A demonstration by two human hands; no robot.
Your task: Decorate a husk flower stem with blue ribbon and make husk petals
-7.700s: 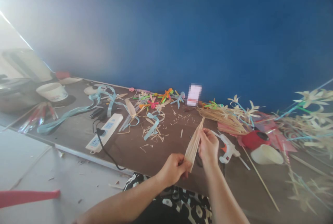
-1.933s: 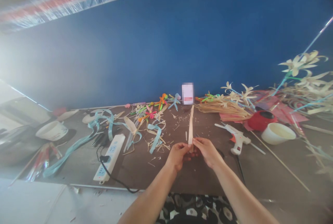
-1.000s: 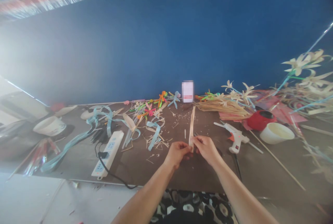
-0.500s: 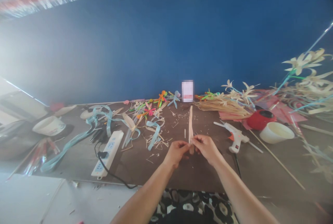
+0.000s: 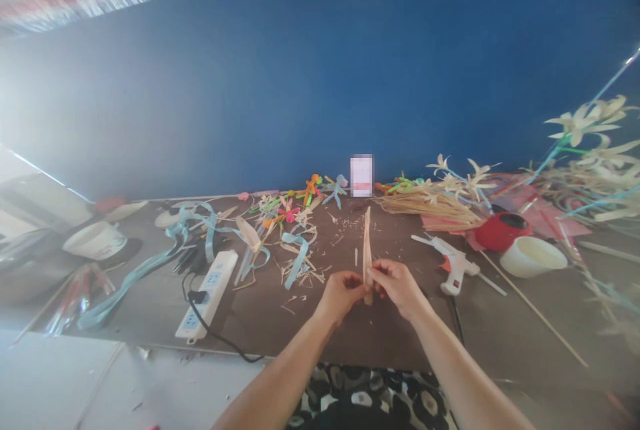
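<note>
A long, pale dried husk strip (image 5: 367, 237) points away from me over the middle of the brown table. My left hand (image 5: 345, 293) pinches its lower part between thumb and fingers. From the other side, my right hand (image 5: 393, 283) grips the same strip with thumb and forefinger, a little higher up. The strip's near end shows just below my fingertips, and its far end tapers. A short pale piece (image 5: 356, 257) lies on the table left of the strip, with scattered scraps beyond.
Right of my hands lies a glue gun (image 5: 456, 265), with a cream cup (image 5: 533, 257) and a red container (image 5: 501, 230) farther over. A power strip (image 5: 207, 297) with a cable lies to the left, near blue ribbon (image 5: 135, 283). Straw bundles (image 5: 430, 207) and husk flowers (image 5: 580, 122) line the back right.
Both hands keep their hold on the husk strip. My left fingers have shifted slightly, and more of the strip's near end shows below them. Everything else stays put.
</note>
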